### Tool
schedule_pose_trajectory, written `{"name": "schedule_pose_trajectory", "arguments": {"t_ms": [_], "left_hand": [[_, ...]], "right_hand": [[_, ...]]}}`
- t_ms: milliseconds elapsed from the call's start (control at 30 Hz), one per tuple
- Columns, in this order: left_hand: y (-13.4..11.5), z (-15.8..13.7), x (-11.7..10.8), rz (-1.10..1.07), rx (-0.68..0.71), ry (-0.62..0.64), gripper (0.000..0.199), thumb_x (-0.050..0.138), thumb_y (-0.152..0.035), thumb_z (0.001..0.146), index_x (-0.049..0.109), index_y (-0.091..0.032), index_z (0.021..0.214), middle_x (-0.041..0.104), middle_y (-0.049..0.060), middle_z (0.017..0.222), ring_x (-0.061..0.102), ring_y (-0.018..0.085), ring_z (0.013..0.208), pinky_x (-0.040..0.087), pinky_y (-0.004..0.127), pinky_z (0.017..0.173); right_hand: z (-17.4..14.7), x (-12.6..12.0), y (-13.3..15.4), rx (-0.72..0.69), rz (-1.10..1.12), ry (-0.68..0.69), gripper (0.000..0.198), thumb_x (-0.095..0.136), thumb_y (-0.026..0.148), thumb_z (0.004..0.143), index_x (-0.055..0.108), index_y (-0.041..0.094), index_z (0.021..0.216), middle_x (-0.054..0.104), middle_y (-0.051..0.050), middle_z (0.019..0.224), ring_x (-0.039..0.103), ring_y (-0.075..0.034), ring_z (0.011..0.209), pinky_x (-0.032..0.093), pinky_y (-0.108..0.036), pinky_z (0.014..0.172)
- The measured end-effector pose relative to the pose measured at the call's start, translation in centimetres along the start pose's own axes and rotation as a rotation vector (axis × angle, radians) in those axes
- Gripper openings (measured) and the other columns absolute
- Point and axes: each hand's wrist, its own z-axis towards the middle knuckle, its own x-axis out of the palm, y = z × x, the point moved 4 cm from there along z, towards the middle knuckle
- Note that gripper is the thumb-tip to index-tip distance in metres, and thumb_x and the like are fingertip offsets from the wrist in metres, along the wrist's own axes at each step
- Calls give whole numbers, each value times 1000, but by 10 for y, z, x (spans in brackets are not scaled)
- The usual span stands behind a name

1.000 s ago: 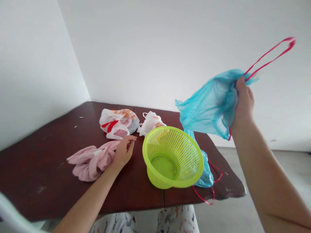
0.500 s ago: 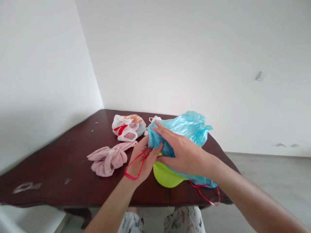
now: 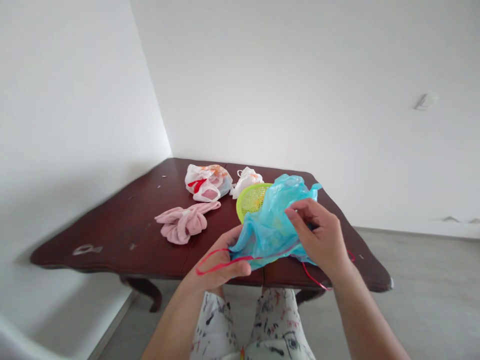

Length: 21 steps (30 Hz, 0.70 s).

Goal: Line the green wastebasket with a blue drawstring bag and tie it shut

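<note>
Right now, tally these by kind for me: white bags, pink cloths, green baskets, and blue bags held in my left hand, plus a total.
White bags: 2, a larger white bag and a smaller white bag
Pink cloth: 1
Green basket: 1
Blue bag in your left hand: 1
Total: 5

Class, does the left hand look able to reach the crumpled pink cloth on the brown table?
Probably yes: bare tabletop separates the left hand from the pink cloth, though a thin blue plastic bag rests against that hand.
</note>
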Motion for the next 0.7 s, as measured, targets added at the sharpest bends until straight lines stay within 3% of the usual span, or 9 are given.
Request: {"name": "schedule_pose_trajectory", "arguments": {"t_ms": [100, 200, 267, 367, 467, 567, 633, 700], "left_hand": [[-2, -18, -6, 102, -126, 113, 71, 118, -57, 70, 81, -25, 121, 83, 4, 106, 77, 23, 90, 60, 30, 80], [-12, -40, -18, 322, -142, 145, 56, 112, -59, 79, 72, -22, 94, 69, -3, 85, 58, 15, 75, 45, 24, 68], [-22, -54, -21, 490, -79, 182, 52, 102, -66, 92, 75, -22, 90, 70, -1, 84, 59, 17, 78, 45, 26, 71], [-31, -74, -20, 614, 13, 204, 49, 83, -73, 108, 84, -25, 98, 81, 6, 92, 70, 23, 86, 53, 32, 80], [-29, -90, -12, 496, 37, 289, 62, 64, -77, 116, 81, -24, 89, 76, 8, 80, 68, 23, 72, 53, 37, 73], [-28, -101, -16, 294, 75, 151, 66, 66, -80, 112, 76, -24, 79, 66, 7, 69, 60, 21, 59, 48, 37, 61], [-30, -103, -22, 178, 113, 19, 69, 69, -84, 108, 68, -24, 72, 58, 5, 62, 55, 20, 54, 44, 36, 56], [-35, -101, -27, 173, 119, -29, 75, 71, -92, 100, 61, -25, 68, 52, 3, 58, 53, 19, 52, 45, 35, 54]], "right_hand": [[-26, -22, 7, -35, -157, 44, 27, 89, 53, 109, 81, 27, 109, 65, 4, 76, 56, -14, 63, 45, -29, 62], [-66, -33, 14, -60, -216, 220, 39, 103, 57, 96, 82, 27, 109, 69, 4, 79, 59, -15, 65, 45, -29, 60], [-93, -34, 15, -56, -184, 285, 37, 102, 56, 98, 81, 27, 104, 74, 2, 82, 65, -16, 68, 47, -29, 61], [-122, -33, 15, -53, -110, 246, 35, 91, 56, 108, 76, 26, 95, 76, 0, 81, 69, -17, 68, 51, -29, 62], [-133, -38, 23, -99, -66, 164, 56, 90, 83, 97, 81, 28, 98, 81, -5, 85, 76, -24, 74, 57, -32, 64], [-134, -47, 37, -131, -78, 195, 69, 95, 93, 82, 86, 28, 105, 87, -12, 104, 82, -31, 86, 62, -36, 68], [-129, -54, 44, -132, -72, 245, 54, 98, 79, 91, 84, 27, 99, 84, -11, 100, 78, -28, 82, 59, -35, 66], [-120, -61, 48, -144, -19, 244, 45, 97, 64, 100, 77, 26, 89, 77, -7, 88, 70, -23, 75, 54, -33, 65]]}}
